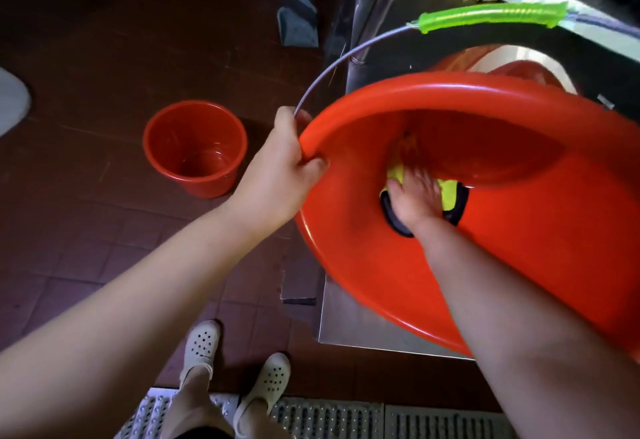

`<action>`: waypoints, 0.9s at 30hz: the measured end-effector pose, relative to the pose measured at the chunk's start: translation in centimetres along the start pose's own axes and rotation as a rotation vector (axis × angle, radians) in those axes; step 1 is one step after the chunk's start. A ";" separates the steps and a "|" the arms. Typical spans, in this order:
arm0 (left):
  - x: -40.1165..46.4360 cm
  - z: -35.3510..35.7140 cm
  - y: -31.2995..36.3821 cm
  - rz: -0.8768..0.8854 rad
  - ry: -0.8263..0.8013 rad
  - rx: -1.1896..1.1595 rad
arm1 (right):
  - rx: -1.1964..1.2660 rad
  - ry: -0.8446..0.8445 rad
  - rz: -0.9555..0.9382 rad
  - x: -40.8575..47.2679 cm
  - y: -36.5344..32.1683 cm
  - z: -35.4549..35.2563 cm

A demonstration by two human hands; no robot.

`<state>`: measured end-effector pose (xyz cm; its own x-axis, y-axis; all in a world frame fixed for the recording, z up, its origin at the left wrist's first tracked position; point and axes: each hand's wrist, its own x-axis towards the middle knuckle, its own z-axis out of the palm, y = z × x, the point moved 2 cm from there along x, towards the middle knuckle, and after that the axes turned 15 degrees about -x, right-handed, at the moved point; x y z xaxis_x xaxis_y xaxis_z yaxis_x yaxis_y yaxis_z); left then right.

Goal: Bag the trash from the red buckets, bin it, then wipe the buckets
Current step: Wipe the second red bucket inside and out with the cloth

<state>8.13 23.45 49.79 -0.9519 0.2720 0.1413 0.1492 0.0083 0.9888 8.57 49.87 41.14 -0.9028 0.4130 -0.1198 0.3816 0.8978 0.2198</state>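
A large red bucket (540, 258) is tilted toward me at the right, its wire handle with a green grip (491, 17) swung up behind it. My left hand (287, 175) grips its rim on the left side. Inside the bucket, my right hand (417, 198) presses flat on a yellow cloth with a black edge (450, 196) against the wall near the bottom. A smaller red bucket (195, 147) stands upright on the floor to the left, with nothing in it.
A steel counter (363, 334) sits under the large bucket, with a metal leg (367, 23) behind. Another red bucket (526, 69) shows behind the rim. A dark dustpan (298, 19) leans at the back. Floor grates (346, 418) run by my feet on the dark red tiled floor.
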 end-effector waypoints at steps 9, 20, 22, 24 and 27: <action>-5.1 2.3 -6.8 -0.498 -0.087 -0.372 | 0.039 -0.036 0.045 0.2 -0.2 0.0; -5.6 3.1 -5.7 -0.314 0.061 -0.187 | 0.257 0.125 -0.296 -13.5 -6.3 -0.3; -5.2 2.8 -5.2 -0.335 0.051 -0.204 | 0.274 0.136 -0.328 -12.4 -5.7 -0.7; -4.4 2.2 -4.3 -0.292 0.052 -0.142 | 0.267 0.124 -0.323 -10.4 -5.1 -0.8; -3.1 1.0 -2.6 -0.222 0.014 -0.027 | 0.184 0.088 -0.253 -6.4 -4.1 -0.4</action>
<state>10.96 23.55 46.75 -0.9642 0.2528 -0.0795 -0.0715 0.0408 0.9966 12.65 43.47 41.35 -0.9843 0.1651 -0.0623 0.1646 0.9863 0.0145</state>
